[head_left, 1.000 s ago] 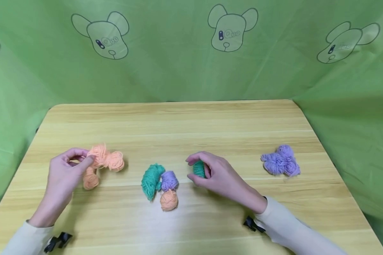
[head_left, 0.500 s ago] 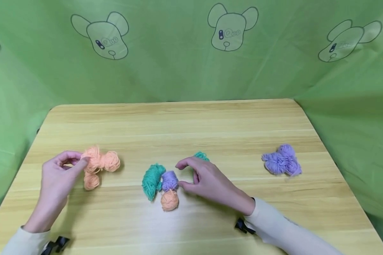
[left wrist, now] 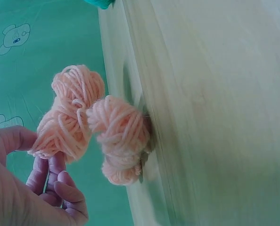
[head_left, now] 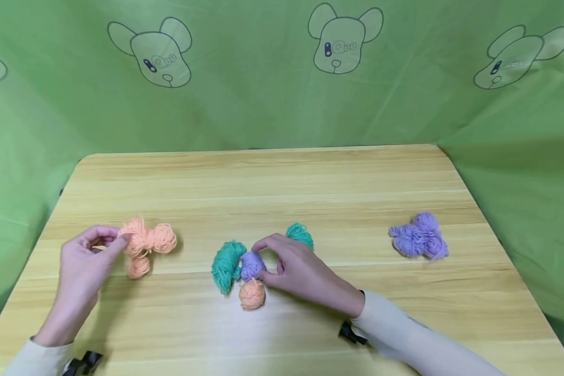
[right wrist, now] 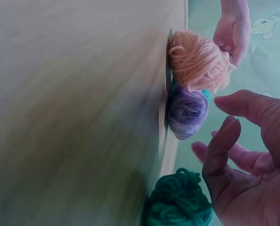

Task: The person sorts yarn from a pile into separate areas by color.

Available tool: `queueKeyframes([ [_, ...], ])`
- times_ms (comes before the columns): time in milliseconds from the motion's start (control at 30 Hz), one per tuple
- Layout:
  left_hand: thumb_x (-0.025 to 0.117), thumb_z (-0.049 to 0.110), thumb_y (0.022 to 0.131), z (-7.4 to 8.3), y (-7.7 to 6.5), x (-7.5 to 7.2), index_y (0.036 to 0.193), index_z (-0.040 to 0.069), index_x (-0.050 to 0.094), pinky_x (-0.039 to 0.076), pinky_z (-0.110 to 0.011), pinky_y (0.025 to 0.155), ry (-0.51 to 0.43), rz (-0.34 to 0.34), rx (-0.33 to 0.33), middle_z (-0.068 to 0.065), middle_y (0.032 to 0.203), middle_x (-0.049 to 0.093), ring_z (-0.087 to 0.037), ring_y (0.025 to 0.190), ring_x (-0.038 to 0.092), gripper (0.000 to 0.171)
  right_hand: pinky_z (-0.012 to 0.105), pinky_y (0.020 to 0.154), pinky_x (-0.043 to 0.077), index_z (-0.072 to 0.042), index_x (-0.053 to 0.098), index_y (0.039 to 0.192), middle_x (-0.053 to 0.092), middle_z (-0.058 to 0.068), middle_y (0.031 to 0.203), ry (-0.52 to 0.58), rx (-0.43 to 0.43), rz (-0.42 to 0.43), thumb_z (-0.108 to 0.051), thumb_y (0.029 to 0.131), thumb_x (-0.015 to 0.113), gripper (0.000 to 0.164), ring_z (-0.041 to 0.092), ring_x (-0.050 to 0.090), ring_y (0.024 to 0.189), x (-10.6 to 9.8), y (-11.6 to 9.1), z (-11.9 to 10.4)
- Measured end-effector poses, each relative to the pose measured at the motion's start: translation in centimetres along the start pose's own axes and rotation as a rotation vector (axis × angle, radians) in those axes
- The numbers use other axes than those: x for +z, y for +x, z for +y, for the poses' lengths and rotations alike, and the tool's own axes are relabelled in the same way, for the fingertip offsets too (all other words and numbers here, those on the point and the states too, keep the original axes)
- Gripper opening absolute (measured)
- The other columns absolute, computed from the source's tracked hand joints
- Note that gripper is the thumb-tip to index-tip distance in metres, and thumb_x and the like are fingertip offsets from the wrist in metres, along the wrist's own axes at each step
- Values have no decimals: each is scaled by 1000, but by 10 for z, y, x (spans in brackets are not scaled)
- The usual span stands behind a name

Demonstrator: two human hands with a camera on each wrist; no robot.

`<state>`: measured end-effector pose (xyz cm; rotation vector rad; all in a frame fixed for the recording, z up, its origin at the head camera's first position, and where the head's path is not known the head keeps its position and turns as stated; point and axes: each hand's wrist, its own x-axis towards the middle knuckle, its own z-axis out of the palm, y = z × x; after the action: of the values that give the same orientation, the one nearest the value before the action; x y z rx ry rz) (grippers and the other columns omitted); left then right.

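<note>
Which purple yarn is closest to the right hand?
The small, single purple yarn ball, close beside the right hand; the clumped, three-lobed purple yarn bundle lies far to the hand's right.

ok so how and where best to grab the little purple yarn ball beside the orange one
Probably round the middle of the purple ball, pinched across its right and far sides, coming from the right, where the right hand is. Teal yarn crowds its left and the orange ball its near side, while those other sides look free.
</note>
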<state>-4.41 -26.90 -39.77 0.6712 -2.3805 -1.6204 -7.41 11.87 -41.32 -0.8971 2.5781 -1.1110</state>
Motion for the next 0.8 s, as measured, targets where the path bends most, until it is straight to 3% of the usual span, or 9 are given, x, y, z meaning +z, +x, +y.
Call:
queueKeyframes([
  [467,81,6,97,-9,-1,-2,99,8,75,46,-19,59,9,-50,-12,9,83,64,-10,79,56,6,28,67,53,-12,69,136,69,1,129,-31,31,-51,-16,93,88,47,4,54,70,9,5,1],
  [633,80,7,98,-12,-2,-2,99,6,73,47,-20,59,63,-69,5,9,82,63,-10,77,56,8,26,67,53,-12,70,136,70,1,130,-54,11,-44,-14,92,88,47,4,54,72,11,6,2],
  [800,79,8,99,-14,-3,0,101,4,69,48,-20,64,91,-91,15,8,84,63,-10,78,56,11,31,85,58,-12,70,133,71,1,131,-78,6,-36,-13,90,87,46,9,62,86,13,8,2],
])
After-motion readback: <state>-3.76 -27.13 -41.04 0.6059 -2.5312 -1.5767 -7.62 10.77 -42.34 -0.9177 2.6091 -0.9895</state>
